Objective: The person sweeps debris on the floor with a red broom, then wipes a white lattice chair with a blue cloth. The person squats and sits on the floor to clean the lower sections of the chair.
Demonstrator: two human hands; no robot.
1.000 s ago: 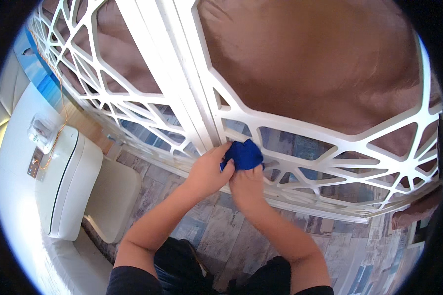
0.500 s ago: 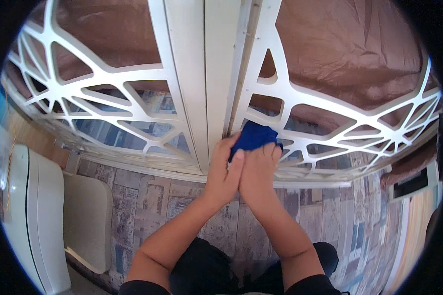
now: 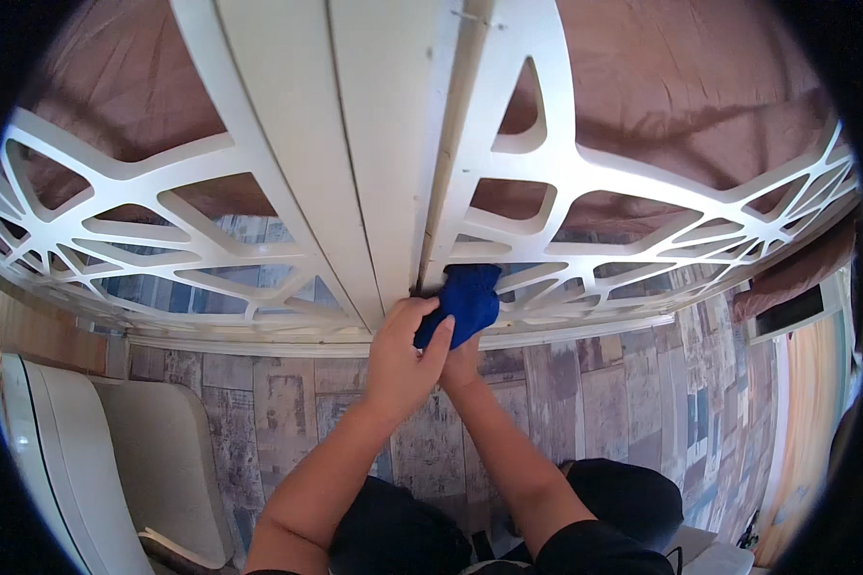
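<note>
A bunched dark blue cloth [image 3: 468, 299] is between my two hands, against the low part of a white lattice panel [image 3: 571, 182] beside a cream post [image 3: 374, 125]. My left hand [image 3: 401, 353] pinches the cloth's left edge, thumb over it and fingertips close to the foot of the post. Below the cloth is my right hand [image 3: 462, 366], closed on it, its fingers mostly hidden by the fabric. Both wrists nearly meet.
Another white lattice panel [image 3: 125, 216] stands left of the post. Brown fabric [image 3: 671, 86] hangs behind the panels. At the left is a pale chair [image 3: 168, 460] on a wood-patterned floor [image 3: 278, 393]. My dark-clothed knees [image 3: 628, 498] are bent below.
My hands and the cloth have shifted slightly left and down toward the panel's foot. The cloth has turned and now covers most of my right hand. The view has tilted.
</note>
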